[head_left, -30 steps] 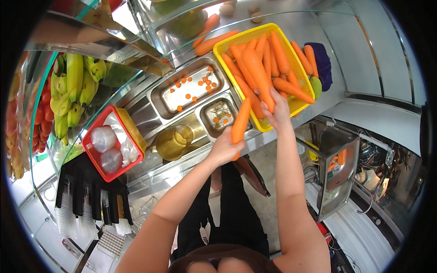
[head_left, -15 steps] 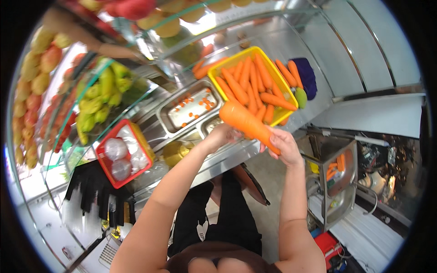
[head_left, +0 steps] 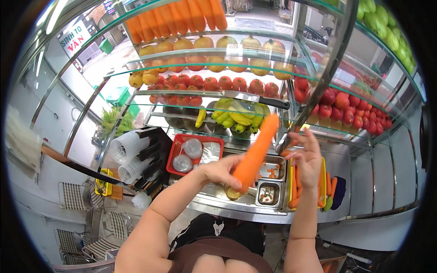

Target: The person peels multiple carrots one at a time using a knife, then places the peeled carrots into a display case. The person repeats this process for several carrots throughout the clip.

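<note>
A large orange carrot (head_left: 257, 154) slants upward over the counter, its thick end low and its narrow end pointing up and away. My left hand (head_left: 222, 172) is closed round the thick end. To the right, my right hand (head_left: 307, 159) is raised with its fingers apart and nothing in it, in front of a yellow basket (head_left: 325, 175) of carrots. Beyond the carrot's tip, a knife (head_left: 272, 102) with a black handle lies on a glass shelf. Carrot bits lie in a steel tray (head_left: 278, 163) behind the carrot, and a smaller steel tray (head_left: 267, 194) sits nearer me.
A red basket (head_left: 171, 157) with round clear-wrapped items stands left on the counter, beside stacked plastic cups (head_left: 126, 148). Glass shelves ahead carry bananas (head_left: 236, 116), tomatoes (head_left: 225, 83) and more carrots (head_left: 177, 18). A metal post (head_left: 318, 75) rises near my right hand.
My right hand has let go of the carrot and lifted away to the right. The carrot has swung tip-up in my left hand. The view has tilted up toward the shelves.
</note>
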`<state>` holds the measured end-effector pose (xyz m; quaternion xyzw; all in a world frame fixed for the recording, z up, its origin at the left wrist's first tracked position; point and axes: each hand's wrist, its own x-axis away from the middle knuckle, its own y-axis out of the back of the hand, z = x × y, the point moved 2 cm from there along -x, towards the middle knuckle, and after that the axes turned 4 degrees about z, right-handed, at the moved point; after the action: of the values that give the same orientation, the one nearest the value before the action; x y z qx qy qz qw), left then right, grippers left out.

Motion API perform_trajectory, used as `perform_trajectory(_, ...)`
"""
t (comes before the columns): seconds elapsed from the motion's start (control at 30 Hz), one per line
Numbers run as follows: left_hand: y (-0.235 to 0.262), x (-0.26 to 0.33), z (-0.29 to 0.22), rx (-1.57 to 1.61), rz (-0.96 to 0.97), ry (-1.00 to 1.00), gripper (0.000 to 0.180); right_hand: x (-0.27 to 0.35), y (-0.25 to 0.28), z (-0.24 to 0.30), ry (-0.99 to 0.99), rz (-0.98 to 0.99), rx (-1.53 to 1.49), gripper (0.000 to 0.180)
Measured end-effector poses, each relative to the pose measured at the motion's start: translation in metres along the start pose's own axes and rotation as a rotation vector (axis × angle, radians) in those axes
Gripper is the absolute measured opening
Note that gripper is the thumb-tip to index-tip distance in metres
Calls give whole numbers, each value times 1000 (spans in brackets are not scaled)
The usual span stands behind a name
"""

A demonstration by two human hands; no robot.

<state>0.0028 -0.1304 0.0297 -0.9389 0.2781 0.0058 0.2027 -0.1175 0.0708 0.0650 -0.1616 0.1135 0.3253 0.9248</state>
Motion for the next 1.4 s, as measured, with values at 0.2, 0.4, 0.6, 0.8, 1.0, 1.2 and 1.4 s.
perform_trajectory(0.2, 44, -12, -107, -453, -688, -404, 47, 12, -55, -66, -321, 347, 216, 52)
perform_trajectory(0.4, 92, -19, -178, -569, -928, -552, 34, -61, -38, -94, 104, 54, 845, 26)
perform_trajectory(0.6, 113, -19, -188, -448, -904, -473, 36, -163, -2, -108, 130, 17, 1517, 36)
perform_trajectory(0.8, 116, -14, -210, -501, -851, -513, 44, -183, -6, -117, -270, 187, 1630, 43)
perform_trajectory(1.0, 132, -27, -235, -660, -886, -436, 45, -185, -5, -117, -208, 163, 1639, 40)
perform_trajectory(1.2, 146, -58, -249, -810, -751, -370, 47, -188, -1, -128, -194, 144, 1637, 42)
perform_trajectory(1.4, 145, -100, -247, -506, -607, -72, 52, -189, 1, -128, -220, 116, 1629, 36)
